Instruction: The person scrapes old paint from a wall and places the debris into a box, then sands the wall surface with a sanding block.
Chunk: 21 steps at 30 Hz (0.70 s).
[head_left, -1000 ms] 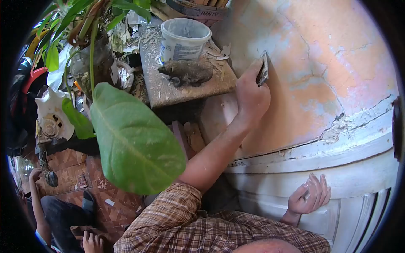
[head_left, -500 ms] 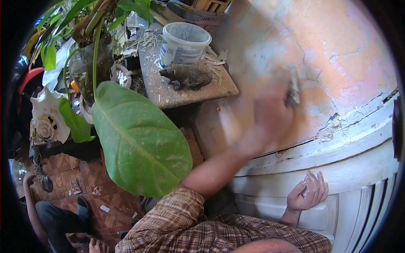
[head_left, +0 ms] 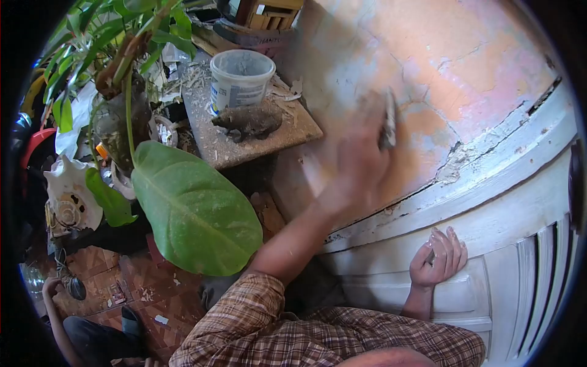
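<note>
Two bare hands, head view: left hand (head_left: 361, 150) raised before the wall, right hand (head_left: 437, 260) lower and to its right.
Left fingers: blurred, clamped on a flat tool.
Flat tool (head_left: 389, 122): at the right edge of the left fingers; blur hides whether it touches the wall.
Wall (head_left: 474, 55): behind and beyond the left fingers; peach with bluish patches and fine cracks.
Right fingers: bent, side by side, tips whitish; whether they grip the grey patch by the thumb cannot be told.
White panelling (head_left: 449, 296): around and below the right fingers.
White moulding (head_left: 501, 156): above the right fingers, chipped along its upper edge.
Dusty board (head_left: 241, 156): left of the left fingers, bearing a white tub (head_left: 241, 82) and a dark animal figurine (head_left: 251, 120).
Green leaf (head_left: 199, 211): below and left of the left fingers.
</note>
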Each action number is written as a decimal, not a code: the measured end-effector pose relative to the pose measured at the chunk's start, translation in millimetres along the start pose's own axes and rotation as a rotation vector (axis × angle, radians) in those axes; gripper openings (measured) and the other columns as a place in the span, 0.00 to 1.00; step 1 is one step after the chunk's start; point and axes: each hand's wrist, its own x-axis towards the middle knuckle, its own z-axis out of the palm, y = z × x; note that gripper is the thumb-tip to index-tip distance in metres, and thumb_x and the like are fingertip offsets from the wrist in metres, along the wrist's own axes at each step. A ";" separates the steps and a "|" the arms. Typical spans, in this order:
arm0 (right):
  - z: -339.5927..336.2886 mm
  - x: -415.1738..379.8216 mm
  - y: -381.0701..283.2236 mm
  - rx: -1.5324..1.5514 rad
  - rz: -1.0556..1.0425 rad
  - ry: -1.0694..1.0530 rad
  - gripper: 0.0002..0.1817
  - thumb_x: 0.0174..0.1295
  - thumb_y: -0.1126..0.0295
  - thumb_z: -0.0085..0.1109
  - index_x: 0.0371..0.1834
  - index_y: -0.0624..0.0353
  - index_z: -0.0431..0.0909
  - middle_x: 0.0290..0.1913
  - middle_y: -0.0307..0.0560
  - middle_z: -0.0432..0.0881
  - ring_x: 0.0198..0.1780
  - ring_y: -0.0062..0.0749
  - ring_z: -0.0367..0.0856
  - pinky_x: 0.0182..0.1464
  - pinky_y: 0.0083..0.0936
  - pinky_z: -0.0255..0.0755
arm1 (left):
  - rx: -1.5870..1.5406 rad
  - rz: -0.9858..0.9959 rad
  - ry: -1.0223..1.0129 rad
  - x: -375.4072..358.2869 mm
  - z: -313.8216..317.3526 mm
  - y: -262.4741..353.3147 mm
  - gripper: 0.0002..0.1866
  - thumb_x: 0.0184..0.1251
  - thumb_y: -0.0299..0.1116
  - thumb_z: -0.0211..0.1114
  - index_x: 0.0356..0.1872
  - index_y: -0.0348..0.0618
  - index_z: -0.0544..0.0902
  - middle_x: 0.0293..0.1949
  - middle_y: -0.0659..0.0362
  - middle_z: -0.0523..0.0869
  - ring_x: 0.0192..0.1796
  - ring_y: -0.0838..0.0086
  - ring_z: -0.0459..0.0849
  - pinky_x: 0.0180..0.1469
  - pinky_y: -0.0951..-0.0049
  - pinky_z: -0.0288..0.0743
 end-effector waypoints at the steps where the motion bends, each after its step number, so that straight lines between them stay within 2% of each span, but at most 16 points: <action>1: 0.9 -0.4 -0.5 0.005 0.001 0.001 0.04 0.64 0.71 0.55 0.38 0.52 0.78 0.43 0.37 0.88 0.54 0.38 0.83 0.65 0.41 0.61 | -0.018 0.050 -0.049 -7.2 -0.1 10.7 0.30 0.60 0.24 0.59 0.67 0.35 0.70 0.65 0.41 0.74 0.68 0.45 0.71 0.69 0.53 0.65; 2: 1.2 0.3 -1.1 0.008 0.012 0.009 0.04 0.64 0.71 0.55 0.38 0.52 0.78 0.43 0.37 0.88 0.54 0.38 0.83 0.65 0.41 0.61 | -0.011 0.061 -0.054 -14.5 -1.1 22.6 0.30 0.60 0.24 0.59 0.67 0.35 0.70 0.65 0.41 0.74 0.68 0.45 0.71 0.69 0.53 0.65; 4: -0.8 0.6 -2.3 0.020 0.020 -0.004 0.03 0.65 0.72 0.54 0.38 0.54 0.78 0.43 0.39 0.88 0.53 0.42 0.84 0.63 0.43 0.64 | -0.021 0.139 -0.140 -22.1 -4.1 46.6 0.34 0.50 0.17 0.59 0.65 0.37 0.74 0.65 0.42 0.75 0.67 0.46 0.73 0.69 0.55 0.67; 7: -1.7 2.7 -1.8 0.056 0.023 0.001 0.03 0.65 0.73 0.54 0.39 0.54 0.78 0.43 0.39 0.88 0.53 0.41 0.84 0.63 0.42 0.64 | 0.022 0.191 -0.157 -17.5 -7.0 43.9 0.35 0.49 0.18 0.61 0.65 0.37 0.74 0.65 0.44 0.75 0.67 0.47 0.74 0.67 0.55 0.69; 8: -1.0 4.0 -1.5 0.038 0.025 0.016 0.03 0.67 0.69 0.54 0.37 0.51 0.78 0.42 0.36 0.88 0.52 0.35 0.85 0.63 0.36 0.62 | 0.023 0.197 -0.171 -14.4 -9.9 44.0 0.33 0.51 0.18 0.61 0.65 0.37 0.74 0.65 0.44 0.75 0.68 0.47 0.73 0.67 0.55 0.69; 11: -0.6 4.3 -1.2 0.064 0.035 0.030 0.03 0.67 0.69 0.54 0.37 0.50 0.78 0.42 0.36 0.88 0.52 0.34 0.85 0.63 0.35 0.63 | 0.131 0.207 -0.121 1.1 -3.0 40.3 0.32 0.54 0.17 0.59 0.65 0.37 0.74 0.66 0.44 0.75 0.68 0.49 0.73 0.67 0.57 0.70; 12: -0.7 4.7 -1.2 0.069 0.041 0.029 0.03 0.67 0.69 0.54 0.37 0.50 0.78 0.42 0.35 0.88 0.52 0.34 0.85 0.63 0.35 0.63 | 0.123 0.229 -0.096 10.3 1.2 32.6 0.27 0.58 0.19 0.57 0.63 0.34 0.74 0.61 0.41 0.77 0.65 0.44 0.74 0.66 0.53 0.69; 14: -0.1 5.2 -0.4 0.090 0.046 0.032 0.02 0.67 0.69 0.54 0.37 0.50 0.78 0.42 0.35 0.88 0.51 0.34 0.85 0.63 0.35 0.63 | 0.077 0.190 -0.029 45.1 2.1 25.7 0.20 0.58 0.20 0.58 0.54 0.35 0.79 0.53 0.41 0.81 0.57 0.44 0.78 0.58 0.51 0.73; 16: -1.2 4.6 0.0 0.108 0.048 0.030 0.02 0.67 0.69 0.54 0.38 0.50 0.77 0.42 0.35 0.88 0.51 0.34 0.85 0.63 0.35 0.63 | 0.123 -0.025 -0.136 76.8 1.1 16.5 0.12 0.58 0.21 0.56 0.43 0.37 0.80 0.44 0.42 0.83 0.49 0.43 0.80 0.51 0.47 0.74; 19: 0.3 1.9 1.2 0.138 0.050 0.055 0.02 0.67 0.69 0.54 0.38 0.50 0.77 0.42 0.36 0.88 0.51 0.34 0.86 0.64 0.35 0.62 | 0.199 0.008 -0.079 98.4 -6.9 20.9 0.10 0.56 0.21 0.54 0.39 0.37 0.79 0.42 0.42 0.83 0.48 0.43 0.80 0.48 0.46 0.73; 21: 0.2 2.2 1.4 0.156 0.049 0.064 0.03 0.66 0.69 0.54 0.38 0.50 0.77 0.42 0.36 0.88 0.51 0.34 0.86 0.64 0.35 0.62 | 0.178 -0.020 -0.092 84.1 -8.2 26.5 0.13 0.56 0.19 0.52 0.42 0.37 0.78 0.41 0.41 0.83 0.48 0.42 0.79 0.48 0.46 0.73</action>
